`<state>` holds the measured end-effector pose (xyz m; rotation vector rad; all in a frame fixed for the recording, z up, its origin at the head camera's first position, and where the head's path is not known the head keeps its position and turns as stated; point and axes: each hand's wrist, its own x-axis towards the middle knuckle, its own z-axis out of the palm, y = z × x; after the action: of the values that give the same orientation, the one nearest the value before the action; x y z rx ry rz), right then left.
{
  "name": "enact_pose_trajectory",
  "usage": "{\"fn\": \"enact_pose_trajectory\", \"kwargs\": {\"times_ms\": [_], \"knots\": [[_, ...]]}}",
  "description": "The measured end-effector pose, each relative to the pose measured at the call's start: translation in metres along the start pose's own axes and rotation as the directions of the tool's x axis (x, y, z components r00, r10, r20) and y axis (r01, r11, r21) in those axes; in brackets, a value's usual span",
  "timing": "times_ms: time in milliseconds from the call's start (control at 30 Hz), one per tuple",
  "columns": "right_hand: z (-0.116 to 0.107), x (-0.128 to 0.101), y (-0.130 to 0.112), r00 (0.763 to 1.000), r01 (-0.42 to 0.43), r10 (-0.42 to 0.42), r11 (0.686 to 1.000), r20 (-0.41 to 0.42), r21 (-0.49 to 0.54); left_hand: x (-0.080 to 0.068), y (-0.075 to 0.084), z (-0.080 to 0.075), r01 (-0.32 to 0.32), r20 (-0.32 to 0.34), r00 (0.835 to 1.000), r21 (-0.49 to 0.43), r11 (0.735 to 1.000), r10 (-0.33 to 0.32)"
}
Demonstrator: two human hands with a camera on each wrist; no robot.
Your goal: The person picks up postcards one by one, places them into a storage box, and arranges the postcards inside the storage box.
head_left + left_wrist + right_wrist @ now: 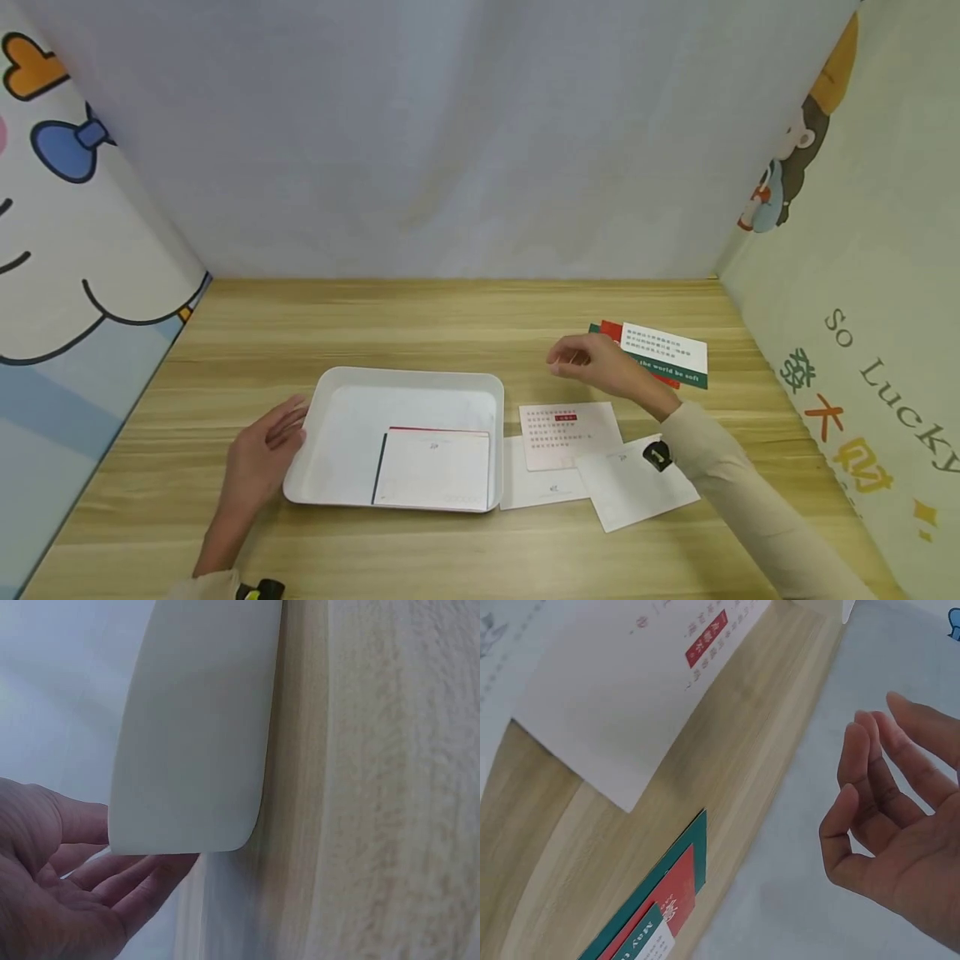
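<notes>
On the pale wooden desk (pixel 465 325), our left grip (pixel 258 458) rests released against the white plastic tray (pixel 333 417). Our right grip (pixel 600 365) hovers released, empty, above thin, light, bendable printed paper cards (pixel 570 433); we judge their edges best for pinching.

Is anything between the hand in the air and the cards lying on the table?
Nothing visible. The right hand hovers with loose, empty fingers above the table; the white card with red print lies just below, toward the person, with only bare wood between them.

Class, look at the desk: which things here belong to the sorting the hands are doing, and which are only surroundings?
In the work:
white tray, touched by the left hand
cards in the tray
loose white cards beside it
green and red cards, behind the empty right hand

Only surroundings:
wooden table
cartoon side walls
grey back wall
</notes>
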<state>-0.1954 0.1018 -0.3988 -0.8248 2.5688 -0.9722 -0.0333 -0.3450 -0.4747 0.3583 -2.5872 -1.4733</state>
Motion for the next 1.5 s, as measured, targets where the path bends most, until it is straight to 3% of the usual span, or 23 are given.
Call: {"fn": "enact_pose_trajectory", "kwargs": {"times_ms": [233, 433, 600, 833, 1100, 1300, 1500], "knots": [[-0.009, -0.017, 0.013, 1.000, -0.017, 0.017, 1.000, -0.008, -0.005, 0.004, -0.006, 0.006, -0.090, 0.006, 0.996, -0.176, 0.980, 0.093], [-0.012, -0.026, 0.025, 0.997, -0.054, 0.057, 0.997, 0.052, -0.056, 0.005, -0.014, 0.007, -0.141, 0.003, 0.989, -0.217, 0.966, 0.145], [-0.006, -0.027, 0.035, 0.988, -0.067, 0.079, 0.993, 0.131, -0.099, 0.005, -0.017, 0.004, -0.146, -0.005, 0.989, -0.238, 0.960, 0.149], [0.008, -0.025, 0.044, 0.975, -0.084, 0.093, 0.995, 0.203, -0.054, 0.002, -0.017, 0.002, -0.113, 0.011, 0.993, -0.204, 0.972, 0.118], [0.020, -0.024, 0.043, 0.980, -0.062, 0.087, 0.988, 0.178, -0.142, 0.000, -0.014, 0.003, -0.100, 0.018, 0.994, -0.143, 0.985, 0.104], [0.022, -0.024, 0.042, 0.980, -0.065, 0.090, 0.988, 0.178, -0.143, 0.002, -0.016, 0.004, -0.123, 0.014, 0.992, -0.136, 0.983, 0.126], [0.022, -0.023, 0.044, 0.980, -0.057, 0.080, 0.990, 0.181, -0.127, 0.002, -0.015, 0.004, -0.070, 0.023, 0.997, -0.100, 0.993, 0.073]]}}
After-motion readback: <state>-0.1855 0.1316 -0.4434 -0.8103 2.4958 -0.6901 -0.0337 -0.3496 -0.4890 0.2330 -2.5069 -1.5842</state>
